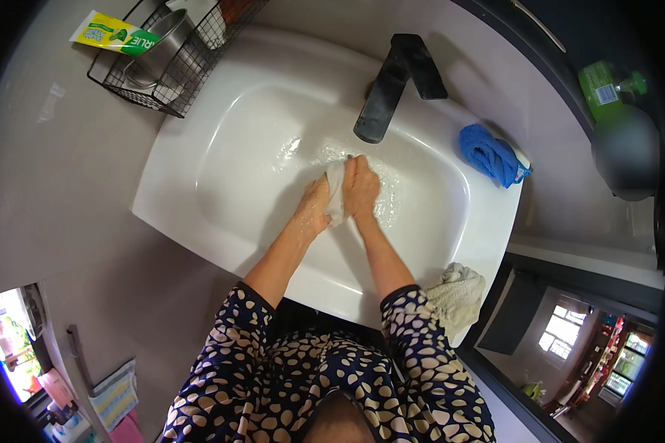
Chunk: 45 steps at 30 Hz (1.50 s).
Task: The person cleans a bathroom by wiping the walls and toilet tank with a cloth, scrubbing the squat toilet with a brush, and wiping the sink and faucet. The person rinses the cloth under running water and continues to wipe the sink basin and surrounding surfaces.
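A wet whitish cloth (336,193) is bunched between my two hands, low in the white sink (236,184). My left hand (315,201) is closed on its left side. From the right, my right hand (361,186) grips the same cloth, its fingers curled over the top. Both hands are just in front of the black faucet (383,100), below its spout. Water glistens on the basin floor around them. The cloth's lower folds are partly hidden by my hands.
On the sink's right rim lie a rolled blue cloth (488,153) and, nearer me, a crumpled pale cloth (457,295). A black wire basket (177,81) at the back left holds a metal mug (166,48) and a yellow-green tube (114,34).
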Tool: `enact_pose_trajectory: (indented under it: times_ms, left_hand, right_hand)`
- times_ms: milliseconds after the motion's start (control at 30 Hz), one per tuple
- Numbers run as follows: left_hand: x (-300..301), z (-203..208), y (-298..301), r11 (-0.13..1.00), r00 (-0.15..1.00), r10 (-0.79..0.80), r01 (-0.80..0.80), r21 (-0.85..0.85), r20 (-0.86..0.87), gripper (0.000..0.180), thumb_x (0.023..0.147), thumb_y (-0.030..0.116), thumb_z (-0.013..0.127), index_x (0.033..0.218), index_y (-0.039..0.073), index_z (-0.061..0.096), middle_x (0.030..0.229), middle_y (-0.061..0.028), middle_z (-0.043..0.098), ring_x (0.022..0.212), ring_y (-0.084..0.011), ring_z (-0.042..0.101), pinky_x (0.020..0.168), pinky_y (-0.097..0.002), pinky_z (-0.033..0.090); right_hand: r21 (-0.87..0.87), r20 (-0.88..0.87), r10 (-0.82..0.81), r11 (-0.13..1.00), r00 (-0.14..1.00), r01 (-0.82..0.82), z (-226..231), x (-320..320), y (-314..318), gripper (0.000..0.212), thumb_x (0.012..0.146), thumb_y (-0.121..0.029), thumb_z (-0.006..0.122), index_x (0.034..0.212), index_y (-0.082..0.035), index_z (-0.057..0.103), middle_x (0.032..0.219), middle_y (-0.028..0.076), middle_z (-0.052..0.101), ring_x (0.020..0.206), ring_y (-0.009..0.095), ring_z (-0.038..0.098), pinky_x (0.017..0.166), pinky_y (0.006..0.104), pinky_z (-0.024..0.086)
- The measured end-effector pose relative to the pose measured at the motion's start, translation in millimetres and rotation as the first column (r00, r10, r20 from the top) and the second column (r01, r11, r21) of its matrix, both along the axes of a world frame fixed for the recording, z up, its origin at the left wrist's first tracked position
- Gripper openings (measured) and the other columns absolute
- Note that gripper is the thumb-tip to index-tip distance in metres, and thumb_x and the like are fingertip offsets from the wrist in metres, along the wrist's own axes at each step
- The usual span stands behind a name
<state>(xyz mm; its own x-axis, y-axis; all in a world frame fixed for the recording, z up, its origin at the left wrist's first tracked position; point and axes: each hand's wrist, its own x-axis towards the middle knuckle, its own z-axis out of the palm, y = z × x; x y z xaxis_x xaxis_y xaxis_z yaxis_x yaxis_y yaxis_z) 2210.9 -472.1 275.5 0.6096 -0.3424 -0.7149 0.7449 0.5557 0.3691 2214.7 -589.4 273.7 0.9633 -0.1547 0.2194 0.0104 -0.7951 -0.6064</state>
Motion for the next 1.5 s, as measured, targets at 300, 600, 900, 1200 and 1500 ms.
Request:
enact_pose_trajectory:
  times_ms: [300, 600, 900, 1200, 1500]
  left_hand:
    - [-3.3, 18.3, 10.7, 0.976, 0.991, 0.002, 0.028, 0.215, -0.137, 0.084, 0.085, 0.068, 0.039, 0.147, 0.017, 0.015, 0.151, -0.013, 0.013, 0.132, -0.0327, 0.03, 0.097, -0.07, 0.023]
    - [-0.7, 13.5, 17.4, 0.994, 0.996, 0.093, -0.093, 0.058, 0.001, 0.037, 0.084, 0.047, 0.063, 0.095, 0.014, 0.051, 0.083, 0.0002, 0.05, 0.067, -0.0127, 0.05, 0.064, -0.027, 0.048]
    - [-7.9, 9.8, -18.7, 0.995, 0.998, 0.054, -0.051, 0.091, -0.028, 0.031, 0.092, 0.043, 0.049, 0.106, 0.015, 0.052, 0.098, -0.0021, 0.059, 0.081, -0.0159, 0.059, 0.06, -0.0313, 0.05]
    - [-15.5, 1.1, -1.8, 0.992, 0.995, 0.049, -0.058, 0.109, 0.091, 0.06, 0.084, 0.055, 0.053, 0.123, 0.008, 0.051, 0.118, -0.0074, 0.054, 0.106, -0.0201, 0.053, 0.084, -0.0394, 0.047]
    - [-0.9, 28.1, 14.6, 0.956, 0.988, 0.018, 0.028, 0.291, -0.153, 0.085, 0.083, 0.067, 0.043, 0.143, 0.009, 0.023, 0.14, -0.0148, 0.031, 0.123, -0.0307, 0.039, 0.1, -0.0577, 0.029]
  right_hand:
    - [-0.278, -0.123, -0.185, 0.95, 0.975, 0.145, -75.4, -7.1, -28.2, 0.025, 0.081, -0.023, 0.06, 0.099, -0.007, 0.055, 0.09, 0.016, 0.057, 0.082, 0.034, 0.056, 0.067, 0.0411, 0.048]
    - [0.316, 0.161, 0.327, 0.877, 0.931, -0.362, 77.3, -64.1, 63.4, 0.017, 0.076, -0.019, 0.061, 0.076, -0.004, 0.054, 0.072, 0.014, 0.055, 0.071, 0.031, 0.054, 0.064, 0.0425, 0.043]
    - [0.178, -0.161, -0.026, 0.983, 0.987, 0.054, 27.8, 21.7, 15.6, 0.033, 0.085, -0.026, 0.049, 0.066, -0.003, 0.06, 0.067, 0.02, 0.061, 0.062, 0.038, 0.061, 0.056, 0.0448, 0.048]
    - [-0.131, -0.064, 0.019, 0.991, 0.998, -0.027, -5.7, -5.5, 15.8, 0.023, 0.085, -0.029, 0.055, 0.078, -0.007, 0.058, 0.071, 0.014, 0.061, 0.065, 0.033, 0.062, 0.056, 0.0438, 0.049]
    - [-0.134, -0.42, -0.174, 0.983, 0.891, 0.129, -55.7, 4.2, -14.4, 0.025, 0.078, -0.021, 0.059, 0.098, -0.007, 0.058, 0.097, 0.016, 0.058, 0.088, 0.035, 0.057, 0.072, 0.0458, 0.048]
